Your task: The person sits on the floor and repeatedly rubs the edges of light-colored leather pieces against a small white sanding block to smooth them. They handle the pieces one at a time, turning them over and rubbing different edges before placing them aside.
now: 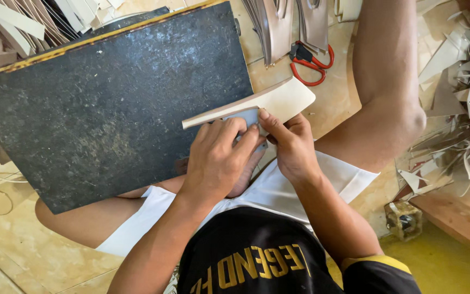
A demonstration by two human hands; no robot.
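Observation:
I sit on the floor with a large dark board (104,109) resting across my legs. Both hands hold a cream, paddle-shaped piece of sheet material (278,100) at the board's right edge. My left hand (218,160) grips its lower edge with the fingers curled over it. My right hand (292,144) pinches it from the right, thumb pressed on a grey-blue patch (248,116) of the piece. The narrow end of the piece points left over the board.
Red-handled scissors (311,62) lie on the tan floor beyond the piece, next to stacks of cut strips (278,24). A heap of pale offcuts (463,92) fills the right side. More strips (33,19) lie at top left. A small box (404,219) sits by my right knee.

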